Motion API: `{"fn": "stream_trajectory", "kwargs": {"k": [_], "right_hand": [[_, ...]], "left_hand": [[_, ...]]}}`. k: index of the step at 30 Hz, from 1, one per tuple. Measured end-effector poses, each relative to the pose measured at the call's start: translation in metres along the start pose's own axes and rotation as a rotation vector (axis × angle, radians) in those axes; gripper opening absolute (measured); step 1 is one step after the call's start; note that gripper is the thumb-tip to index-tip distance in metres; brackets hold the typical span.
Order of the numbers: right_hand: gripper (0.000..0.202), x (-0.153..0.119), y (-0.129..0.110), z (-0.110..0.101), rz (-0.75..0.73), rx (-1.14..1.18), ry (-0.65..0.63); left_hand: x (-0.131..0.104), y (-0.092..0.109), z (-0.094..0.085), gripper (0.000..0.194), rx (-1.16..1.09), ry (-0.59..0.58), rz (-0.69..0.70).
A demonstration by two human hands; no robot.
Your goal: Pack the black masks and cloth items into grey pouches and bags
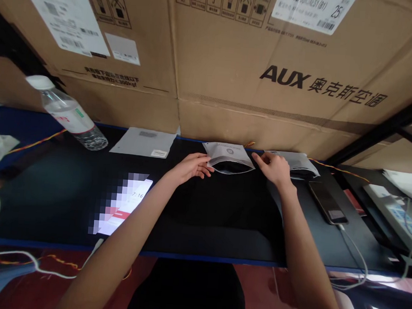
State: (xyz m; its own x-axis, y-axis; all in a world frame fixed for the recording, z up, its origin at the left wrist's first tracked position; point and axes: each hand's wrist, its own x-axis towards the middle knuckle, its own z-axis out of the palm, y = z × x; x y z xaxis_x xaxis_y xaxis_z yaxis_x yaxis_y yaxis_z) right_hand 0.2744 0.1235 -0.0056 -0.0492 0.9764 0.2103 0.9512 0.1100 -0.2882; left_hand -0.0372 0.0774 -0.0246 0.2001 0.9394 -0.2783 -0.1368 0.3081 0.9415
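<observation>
A grey pouch (227,152) with a dark printed mark lies at the middle of the black table, its mouth gaping toward me and dark inside. At its left corner is my left hand (192,167), fingers apart, the fingertips at the pouch's edge. My right hand (274,168) is by the pouch's right corner, thumb apart from the bent fingers and pointing at it; I see nothing held. Just right of that hand, and partly behind it, lies a second grey pouch (300,163) with its mouth also gaping. A flat grey pouch (144,142) with a small white label lies further left.
Large cardboard boxes (226,80) wall off the back. A water bottle (69,115) stands at the left. A lit phone (128,210) lies near my left forearm, and a dark phone (327,202) with a white cable (357,252) lies at the right. The table's blue front edge (212,258) faces me.
</observation>
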Motion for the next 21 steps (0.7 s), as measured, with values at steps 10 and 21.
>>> {"fn": "stream_trajectory", "kwargs": {"k": [10, 21], "right_hand": [[0.056, -0.009, -0.045, 0.017, 0.198, 0.697, -0.315], [0.037, 0.011, -0.006, -0.007, 0.399, 1.49, -0.011]], "left_hand": [[0.009, -0.003, 0.016, 0.034, 0.164, 0.193, 0.054], [0.0, 0.002, 0.008, 0.051, 0.175, -0.007, 0.096]]}}
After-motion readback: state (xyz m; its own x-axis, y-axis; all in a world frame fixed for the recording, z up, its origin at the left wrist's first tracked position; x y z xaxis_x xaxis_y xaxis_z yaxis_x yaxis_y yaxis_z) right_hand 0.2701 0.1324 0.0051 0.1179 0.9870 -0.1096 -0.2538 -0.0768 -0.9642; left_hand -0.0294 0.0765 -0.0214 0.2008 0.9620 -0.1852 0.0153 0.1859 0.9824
